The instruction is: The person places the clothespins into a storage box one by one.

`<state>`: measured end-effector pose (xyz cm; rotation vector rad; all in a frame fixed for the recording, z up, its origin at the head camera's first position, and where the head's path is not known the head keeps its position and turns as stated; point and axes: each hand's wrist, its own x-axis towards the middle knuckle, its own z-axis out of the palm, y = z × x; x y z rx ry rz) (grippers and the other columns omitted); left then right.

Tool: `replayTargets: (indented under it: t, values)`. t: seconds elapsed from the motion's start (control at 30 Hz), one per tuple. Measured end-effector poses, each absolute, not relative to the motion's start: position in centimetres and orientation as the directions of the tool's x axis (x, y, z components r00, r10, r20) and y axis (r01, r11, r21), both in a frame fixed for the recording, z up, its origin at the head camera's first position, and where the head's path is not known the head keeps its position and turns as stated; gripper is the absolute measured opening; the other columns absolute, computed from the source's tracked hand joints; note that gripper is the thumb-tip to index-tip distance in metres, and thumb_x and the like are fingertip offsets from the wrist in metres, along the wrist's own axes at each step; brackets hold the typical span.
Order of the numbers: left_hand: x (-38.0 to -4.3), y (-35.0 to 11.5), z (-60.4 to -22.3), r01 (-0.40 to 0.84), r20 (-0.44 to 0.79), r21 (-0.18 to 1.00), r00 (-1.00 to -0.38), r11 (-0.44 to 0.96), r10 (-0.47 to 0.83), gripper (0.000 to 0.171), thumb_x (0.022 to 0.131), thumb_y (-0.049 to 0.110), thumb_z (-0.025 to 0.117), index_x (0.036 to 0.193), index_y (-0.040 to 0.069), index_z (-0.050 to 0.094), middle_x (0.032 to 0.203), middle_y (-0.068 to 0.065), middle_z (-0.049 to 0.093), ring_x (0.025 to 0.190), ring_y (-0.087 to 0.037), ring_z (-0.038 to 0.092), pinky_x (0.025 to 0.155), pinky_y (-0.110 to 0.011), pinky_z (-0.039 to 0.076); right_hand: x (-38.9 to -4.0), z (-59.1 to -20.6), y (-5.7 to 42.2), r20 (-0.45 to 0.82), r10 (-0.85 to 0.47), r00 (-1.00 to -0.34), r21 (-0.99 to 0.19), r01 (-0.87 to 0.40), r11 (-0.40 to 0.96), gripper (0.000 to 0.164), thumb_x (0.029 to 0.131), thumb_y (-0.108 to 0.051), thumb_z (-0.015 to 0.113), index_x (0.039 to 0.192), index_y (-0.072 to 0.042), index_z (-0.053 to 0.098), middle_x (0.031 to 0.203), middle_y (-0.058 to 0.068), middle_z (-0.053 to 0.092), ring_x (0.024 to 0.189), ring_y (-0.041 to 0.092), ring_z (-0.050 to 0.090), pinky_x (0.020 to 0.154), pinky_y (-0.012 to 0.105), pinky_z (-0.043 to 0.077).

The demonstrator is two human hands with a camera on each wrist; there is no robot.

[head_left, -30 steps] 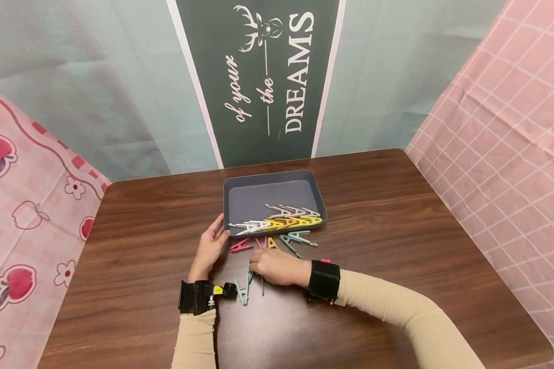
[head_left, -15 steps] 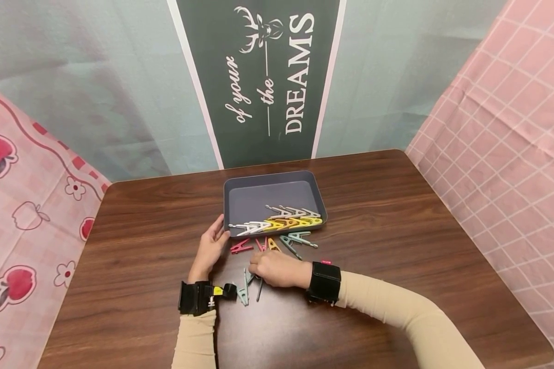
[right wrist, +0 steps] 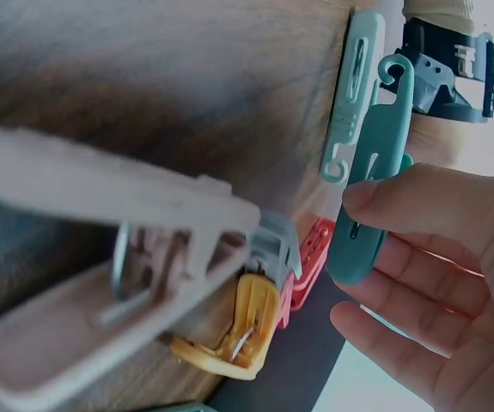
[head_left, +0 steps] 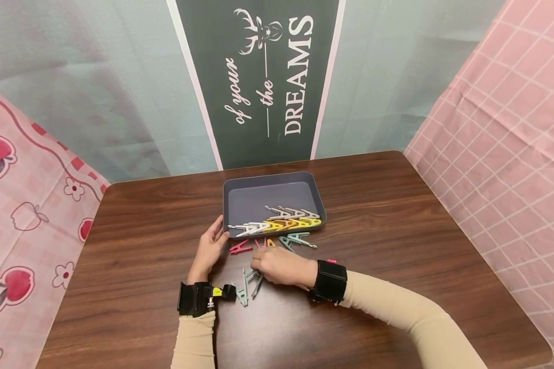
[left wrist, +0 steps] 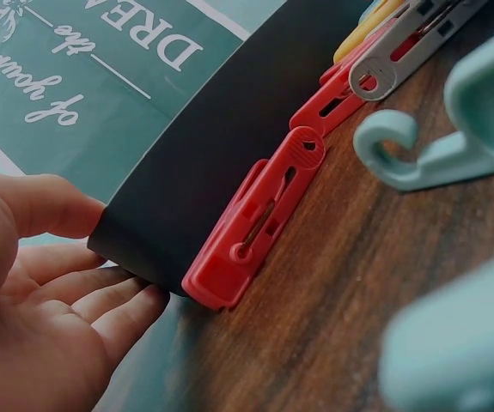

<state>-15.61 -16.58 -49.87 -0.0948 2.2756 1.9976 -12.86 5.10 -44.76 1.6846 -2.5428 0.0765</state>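
Head view: a brown table (head_left: 374, 230) spreads under everything, and on it sits a grey tray (head_left: 251, 197), its long axis running left to right, farther from the person than most of either hand. The left hand (head_left: 210, 251) holds the tray's near left corner, thumb against one side and fingers along the other. The right hand (head_left: 283, 266) is over the tabletop on the near side of the tray, apart from it, pinching a teal clip (right wrist: 388, 133) between thumb and fingers.

That clip is the piece to watch. The right wrist view shows its hooked end pointing away from the tray and its rounded end toward it, so its long axis seems to run roughly across the tray's long side. Inside, the white clips (head_left: 254, 227), yellow clips (head_left: 311, 222) and pale grey clips (head_left: 295, 211) lie more lengthwise, gathered by the near wall. Between right hand and tray, a red clip (head_left: 240, 247) lies just outside that wall, left of the held piece; a mint clip (head_left: 243, 296) rests on the tabletop nearer the person.
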Motion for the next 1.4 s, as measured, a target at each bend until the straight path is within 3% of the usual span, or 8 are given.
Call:
replayTargets:
  t: [0.43,0.7,1.0,1.4]
  values:
    - [-15.5,-16.7,-49.9,-0.113,-0.117,0.985,-0.993,0.129,0.023,0.059,0.096,-0.002,0.046,0.151,-0.002,0.024,0.157,-0.022,0.026,0.145,-0.038,0.032,0.116,-0.038,0.031,-13.7,-43.4,5.8,0.079,-0.903,-0.423,-0.038,-0.906,0.421,0.019,0.081,-0.011,0.072,0.099,-0.013,0.067,0.102,-0.002,0.071,0.099,0.012,0.067,0.084,0.025,0.059]
    - [-15.6,-16.6,-50.0,-0.104,-0.108,0.988,-0.994,0.115,0.027,0.059,0.096,-0.002,0.046,0.151,-0.001,0.025,0.157,-0.023,0.027,0.144,-0.037,0.033,0.115,-0.038,0.032,-14.7,-43.1,6.3,0.123,-0.882,-0.455,-0.080,-0.890,0.448,0.018,0.079,-0.010,0.073,0.095,-0.012,0.069,0.087,-0.002,0.065,0.085,0.010,0.064,0.074,0.023,0.058]
    - [-15.7,-16.5,-50.1,-0.098,-0.101,0.989,-0.995,0.108,0.023,0.059,0.096,-0.003,0.047,0.151,-0.003,0.024,0.157,-0.023,0.027,0.144,-0.037,0.034,0.114,-0.037,0.033,-15.8,-42.3,6.6,0.148,-0.846,-0.512,-0.180,-0.855,0.486,0.020,0.082,-0.011,0.074,0.102,-0.008,0.071,0.095,0.002,0.070,0.090,0.013,0.068,0.081,0.025,0.060]
    - [-15.6,-16.6,-50.0,-0.092,-0.095,0.990,-0.995,0.109,0.017,0.059,0.095,-0.005,0.047,0.150,-0.005,0.025,0.156,-0.025,0.028,0.143,-0.039,0.034,0.114,-0.036,0.033,-17.2,-41.8,6.7,0.207,-0.798,-0.566,-0.201,-0.823,0.532,0.013,0.084,-0.010,0.071,0.097,-0.007,0.070,0.086,0.002,0.066,0.078,0.011,0.063,0.070,0.027,0.058]
